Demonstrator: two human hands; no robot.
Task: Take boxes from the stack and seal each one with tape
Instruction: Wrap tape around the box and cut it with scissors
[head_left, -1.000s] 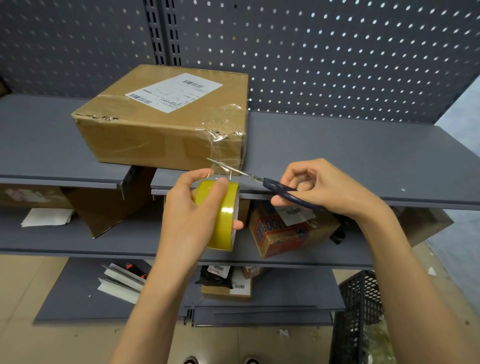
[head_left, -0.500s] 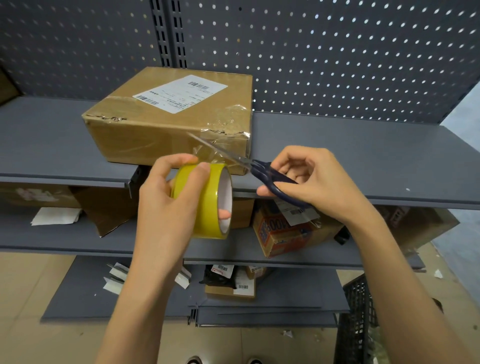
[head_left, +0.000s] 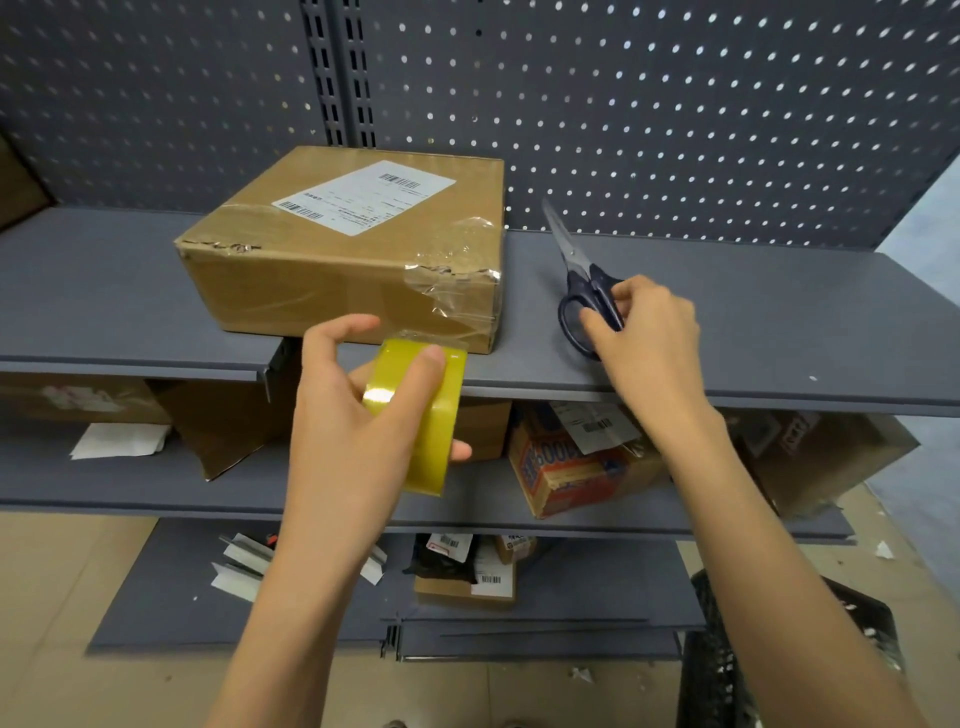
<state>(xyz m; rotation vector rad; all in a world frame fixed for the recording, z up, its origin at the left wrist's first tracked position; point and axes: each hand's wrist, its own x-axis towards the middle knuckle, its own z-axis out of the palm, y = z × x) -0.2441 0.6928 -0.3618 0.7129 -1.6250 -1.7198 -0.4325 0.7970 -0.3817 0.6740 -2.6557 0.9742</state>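
Above the left hand (head_left: 358, 415), which grips a yellow tape roll (head_left: 423, 415), the cardboard box (head_left: 353, 260) on the shelf (head_left: 753, 338) bears a barcoded label (head_left: 369, 197), print unreadable. Further right, the right hand (head_left: 644, 332) holds dark-handled scissors (head_left: 584, 280) on the shelf.

I'm looking at a grey metal shelving unit with a pegboard back. On the top shelf (head_left: 779, 322) a taped cardboard box (head_left: 343, 270) with a white label is sitting near the front edge, and dark-handled scissors (head_left: 582, 280) are lying just to its right, blades closed and pointing toward the back. The middle shelf (head_left: 104, 483) is carrying a loose white paper (head_left: 119, 441), brown cardboard pieces and an orange printed carton (head_left: 566, 467). The lowest shelf (head_left: 597, 587) is holding a small labelled box (head_left: 467, 587) and white scraps (head_left: 239, 566). Beside it, a black crate (head_left: 727, 675) is standing on the beige floor (head_left: 62, 597).
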